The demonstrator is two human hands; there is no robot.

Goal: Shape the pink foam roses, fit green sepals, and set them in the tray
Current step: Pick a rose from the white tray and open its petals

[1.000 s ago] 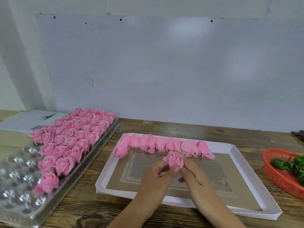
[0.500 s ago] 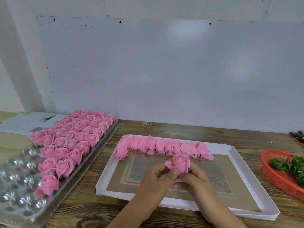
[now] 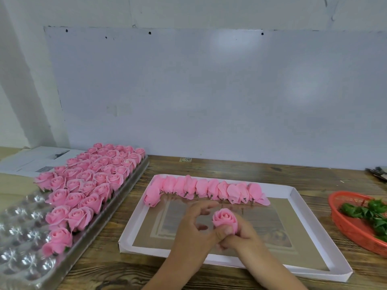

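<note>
A pink foam rose [image 3: 224, 218] stands upright, bloom up, above the white cardboard box lid [image 3: 299, 208]. My right hand [image 3: 238, 237] grips it from below with curled fingers. My left hand [image 3: 194, 231] presses its thumb against the rose's front and base, its other fingers loosely spread above. A row of unshaped pink roses [image 3: 205, 190] lies along the lid's far side. The clear plastic tray [image 3: 23, 262] at the left holds several finished roses [image 3: 88, 185]. Green sepals [image 3: 370, 212] lie in the orange basket [image 3: 354, 231] at the right.
The near cells of the plastic tray hold no roses. Printed paper [image 3: 35, 159] lies behind the tray. Dark tools [image 3: 377, 172] poke in at the far right edge. A pale board [image 3: 209, 91] leans on the wall behind the wooden table [image 3: 230, 166].
Both hands have drawn the rose toward me and slightly right, and it now stands upright with the bloom facing up. The right hand has closed under it; the left fingers have opened.
</note>
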